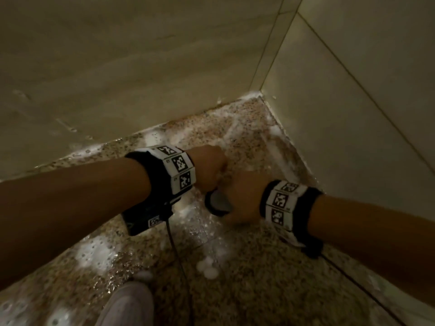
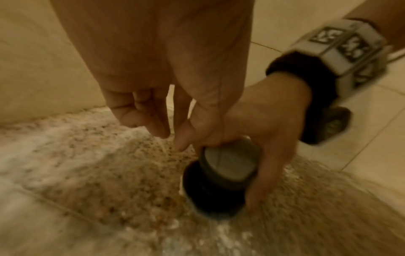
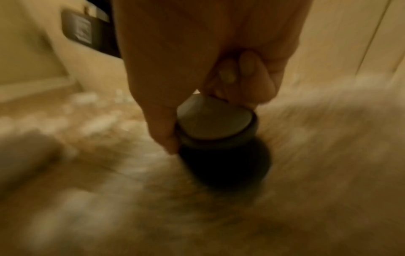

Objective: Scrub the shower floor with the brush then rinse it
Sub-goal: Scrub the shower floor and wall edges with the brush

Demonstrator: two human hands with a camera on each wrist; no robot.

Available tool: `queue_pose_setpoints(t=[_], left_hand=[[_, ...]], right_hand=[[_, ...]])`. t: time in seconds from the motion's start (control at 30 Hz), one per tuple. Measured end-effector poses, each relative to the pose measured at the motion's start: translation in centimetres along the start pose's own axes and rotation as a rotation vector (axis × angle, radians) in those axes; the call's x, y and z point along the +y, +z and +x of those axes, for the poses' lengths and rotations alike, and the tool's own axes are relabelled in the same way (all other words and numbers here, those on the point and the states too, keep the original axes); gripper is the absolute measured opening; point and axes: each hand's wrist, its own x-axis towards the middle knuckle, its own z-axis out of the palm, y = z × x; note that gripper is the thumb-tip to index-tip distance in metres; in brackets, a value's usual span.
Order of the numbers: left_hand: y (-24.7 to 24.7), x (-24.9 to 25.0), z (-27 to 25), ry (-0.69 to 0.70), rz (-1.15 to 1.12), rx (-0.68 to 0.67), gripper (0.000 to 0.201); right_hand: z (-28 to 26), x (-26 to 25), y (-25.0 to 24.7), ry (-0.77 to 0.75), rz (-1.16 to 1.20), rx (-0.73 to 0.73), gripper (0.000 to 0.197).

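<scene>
So the right hand (image 1: 240,196) has its fingers and thumb curled round the grey top of a round scrub brush (image 2: 221,180), thumb down one side and the fingers (image 2: 269,173) down the other, and the dark base of the brush sits on the speckled shower floor (image 1: 247,274) right under those fingertips. It's the same deal from the right wrist view, where the brush (image 3: 219,138) is blurry but clearly wrapped by the hand (image 3: 197,60). The left hand (image 2: 157,78) hangs just beside the right one with nothing in it, fingers (image 2: 153,121) loosely bent and pointing down, tips close to the floor next to the brush; I can't tell if they actually touch it. White soap foam (image 1: 94,252) lies in patches on the wet floor on the near side of both hands, and more streaks run past the fingers toward the corner where the beige tiled walls (image 1: 353,114) meet. A light-coloured shoe (image 1: 127,302) stands on the floor well back from the hands.
</scene>
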Motion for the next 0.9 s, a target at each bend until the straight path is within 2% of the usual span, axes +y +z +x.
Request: queue_pose_setpoints(t=[0.03,0.1,0.17,0.2,0.23,0.27,0.3,0.33,0.37,0.4,0.43,0.5,0.57,0.63,0.7,0.73,0.77,0.83,0.87,0.9], left_hand=[[0.2,0.2,0.2,-0.004,-0.014,-0.014,0.023],[-0.1,0.3,0.2,-0.022,-0.091,0.076,0.029],[-1.0,0.0,-0.1,-0.063,-0.162,0.218,0.043],[-1.5,-0.3,-0.3,-0.089,-0.168,0.263,0.051],[-1.8,-0.7,-0.4,-0.112,-0.163,0.293,0.056],[-1.9,-1.1,-0.5,-0.129,-0.151,0.305,0.057],[-2.0,-1.3,-0.6,-0.142,-0.142,0.309,0.056],[-1.8,-1.3,-0.5,-0.149,-0.145,0.309,0.054],[-1.7,-1.1,-0.5,-0.149,-0.156,0.305,0.052],[-1.6,-0.7,-0.4,-0.145,-0.171,0.294,0.051],[-1.4,-0.2,-0.3,-0.137,-0.184,0.271,0.051],[-1.1,0.9,0.0,-0.111,-0.178,0.23,0.053],[-1.1,1.4,-0.1,-0.094,-0.144,0.23,0.057],[-1.3,0.8,-0.5,-0.078,-0.149,0.254,0.053],[-1.5,0.0,-0.9,-0.084,-0.163,0.283,0.052],[-1.6,-0.2,-1.0,-0.09,-0.154,0.295,0.052],[-1.6,-0.4,-1.0,-0.095,-0.145,0.305,0.052],[-1.5,0.0,-0.9,-0.099,-0.145,0.307,0.052],[-1.6,0.3,-0.8,-0.093,-0.146,0.3,0.052],[-1.6,0.7,-0.7,-0.081,-0.138,0.296,0.053]], right_hand=[[0.1,-0.3,0.0,-0.021,0.018,0.003,0.03],[0.7,1.2,-1.0,0.048,0.061,0.152,0.035],[2.8,2.9,-1.6,0.265,-0.002,0.206,0.038],[3.8,3.3,-1.5,0.414,-0.129,0.203,0.04],[3.5,2.8,-1.1,0.604,-0.23,0.131,0.039],[3.3,2.0,-0.3,0.701,-0.309,0.123,0.043],[2.8,0.7,0.4,0.519,-0.355,0.108,0.048],[2.6,-0.4,1.3,0.217,-0.245,0.046,0.051],[2.0,-1.3,1.6,-0.042,-0.157,-0.016,0.045],[1.4,-1.8,1.2,-0.14,-0.141,-0.09,0.033],[1.0,-1.3,0.1,-0.139,-0.13,-0.077,0.029],[2.3,0.7,-1.2,-0.038,-0.188,0.092,0.038],[2.4,2.1,-1.2,0.01,-0.161,0.149,0.037],[1.0,1.2,-0.4,-0.016,-0.153,0.074,0.036],[-0.1,-1.3,1.8,-0.135,-0.153,0.029,0.056],[-0.5,-2.6,2.5,-0.158,-0.131,0.025,0.06],[-0.1,-3.2,2.8,-0.156,-0.098,0.048,0.057],[1.0,-2.6,1.4,-0.125,-0.041,0.108,0.03],[1.6,-1.6,0.4,-0.066,-0.029,0.141,0.026],[2.2,-0.4,-0.4,0.003,-0.041,0.187,0.033]])
